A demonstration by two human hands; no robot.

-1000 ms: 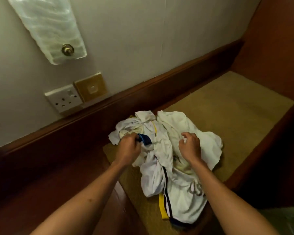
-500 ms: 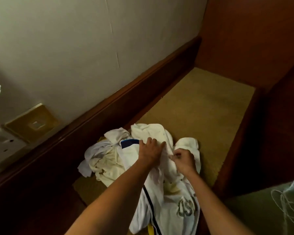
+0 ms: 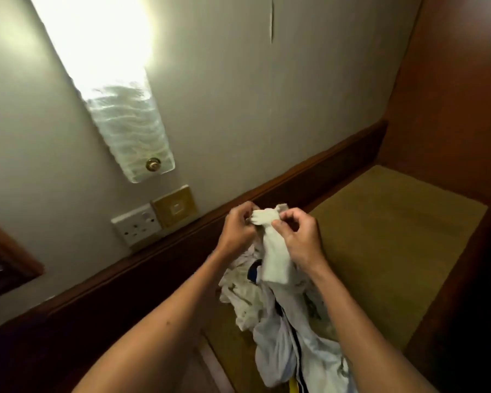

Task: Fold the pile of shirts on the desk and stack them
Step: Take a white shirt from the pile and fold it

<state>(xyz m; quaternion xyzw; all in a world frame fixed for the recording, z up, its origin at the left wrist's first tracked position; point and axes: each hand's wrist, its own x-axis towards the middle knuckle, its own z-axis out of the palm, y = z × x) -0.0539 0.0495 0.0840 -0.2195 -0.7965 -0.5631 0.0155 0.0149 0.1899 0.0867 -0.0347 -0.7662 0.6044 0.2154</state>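
At frame centre, both hands have lifted from the pile (image 3: 270,307): the left hand (image 3: 237,232) and right hand (image 3: 298,236) now pinch one white shirt (image 3: 274,253), raised above it. Folding has likely only begun.

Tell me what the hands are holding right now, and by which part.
Both the left hand and right hand pinch a white shirt by its top edge, lifted above the pile.

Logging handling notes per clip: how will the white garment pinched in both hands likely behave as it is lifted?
Probably floppy: the white garment hangs limp below the left hand and right hand. Likely light, since fingertip pinches carry it. It may drag the pile along.
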